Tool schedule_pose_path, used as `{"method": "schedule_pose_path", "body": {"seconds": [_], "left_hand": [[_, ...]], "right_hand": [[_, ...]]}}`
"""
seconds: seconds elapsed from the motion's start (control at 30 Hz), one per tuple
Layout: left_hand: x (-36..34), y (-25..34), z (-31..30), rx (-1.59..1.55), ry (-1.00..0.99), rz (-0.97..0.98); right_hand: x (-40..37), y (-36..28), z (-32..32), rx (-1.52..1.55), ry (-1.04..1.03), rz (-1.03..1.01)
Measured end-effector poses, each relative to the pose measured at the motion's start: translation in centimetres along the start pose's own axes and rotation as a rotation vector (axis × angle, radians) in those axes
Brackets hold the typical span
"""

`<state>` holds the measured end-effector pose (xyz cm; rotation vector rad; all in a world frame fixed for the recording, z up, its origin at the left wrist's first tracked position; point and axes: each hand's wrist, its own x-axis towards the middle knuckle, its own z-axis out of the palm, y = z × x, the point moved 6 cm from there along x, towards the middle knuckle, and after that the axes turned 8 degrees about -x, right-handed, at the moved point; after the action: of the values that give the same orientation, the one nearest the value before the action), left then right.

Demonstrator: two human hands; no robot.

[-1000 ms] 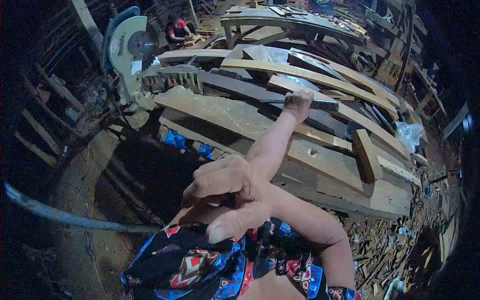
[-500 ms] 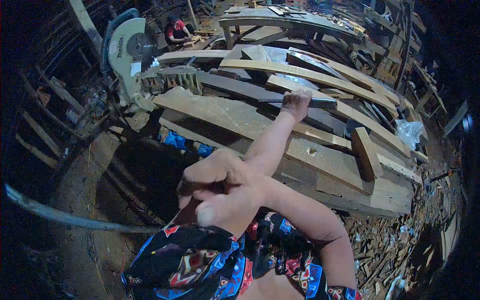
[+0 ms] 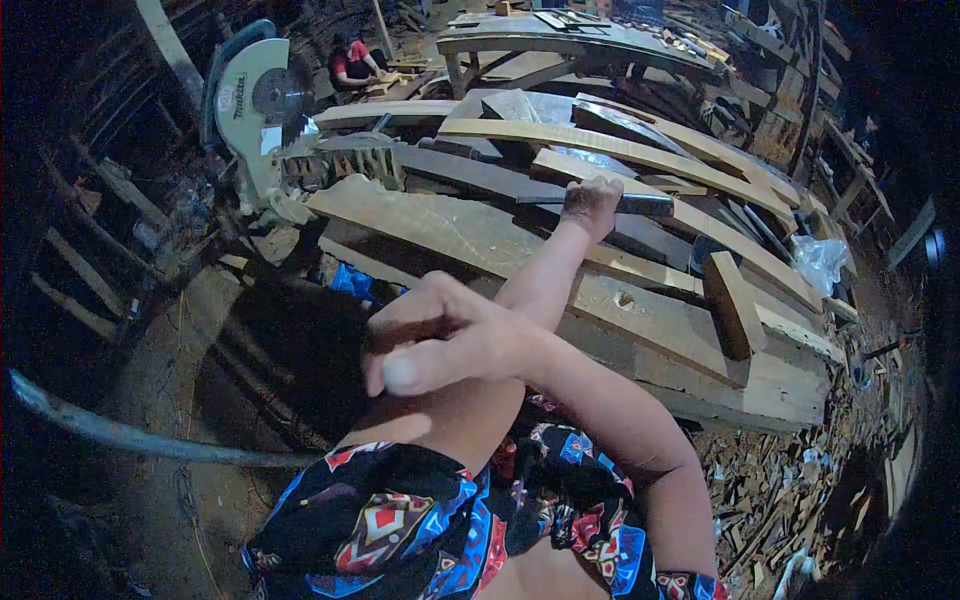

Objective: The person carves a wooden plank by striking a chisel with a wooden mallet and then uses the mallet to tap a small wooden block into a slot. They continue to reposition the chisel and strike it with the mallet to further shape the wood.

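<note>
My left hand (image 3: 592, 205), at the end of the stretched-out left arm, is wrapped round a long thin tool that looks like a chisel. Its dark, shiny thick end (image 3: 646, 205) sticks out to the right, and a narrow blade-like end points left. The hand rests over the boards on the workbench. Crossing over my left arm, my right hand (image 3: 435, 340) lies close to the inside of the left elbow. Its fingers are curled in with the thumb beside them, and no object shows in them.
A miter saw (image 3: 255, 110) stands at the bench's left end. Long boards (image 3: 620, 150) and a short upright block (image 3: 733, 305) lie on the bench, with a plastic bag (image 3: 818, 262) at right. Wood scraps (image 3: 780, 490) cover the floor. Another person (image 3: 355, 65) crouches behind.
My right hand has shifted slightly upward and turned, its thumb moving up towards the curled fingers. My left hand and the tool have stayed in place.
</note>
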<state>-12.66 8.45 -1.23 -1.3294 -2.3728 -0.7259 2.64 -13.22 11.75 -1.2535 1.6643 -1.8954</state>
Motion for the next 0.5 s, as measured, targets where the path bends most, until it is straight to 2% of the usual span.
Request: {"method": "schedule_pose_path", "body": {"seconds": [0.13, 0.17, 0.27, 0.5], "left_hand": [[-0.3, 0.6, -0.5, -0.004, 0.003, -0.012], [-0.3, 0.6, -0.5, 0.0, 0.007, -0.012], [-0.2, 0.3, -0.5, 0.015, 0.019, -0.016], [-0.1, 0.2, -0.3, -0.005, 0.014, -0.003]], "right_hand": [[0.3, -0.9, 2.1, -0.02, -0.113, -0.109], [0.5, -1.2, 3.0, -0.023, -0.24, -0.106], [1.0, -0.2, 2.8, 0.016, -0.283, 0.048], [-0.3, 0.0, 0.1, 0.012, -0.025, 0.002]]}}
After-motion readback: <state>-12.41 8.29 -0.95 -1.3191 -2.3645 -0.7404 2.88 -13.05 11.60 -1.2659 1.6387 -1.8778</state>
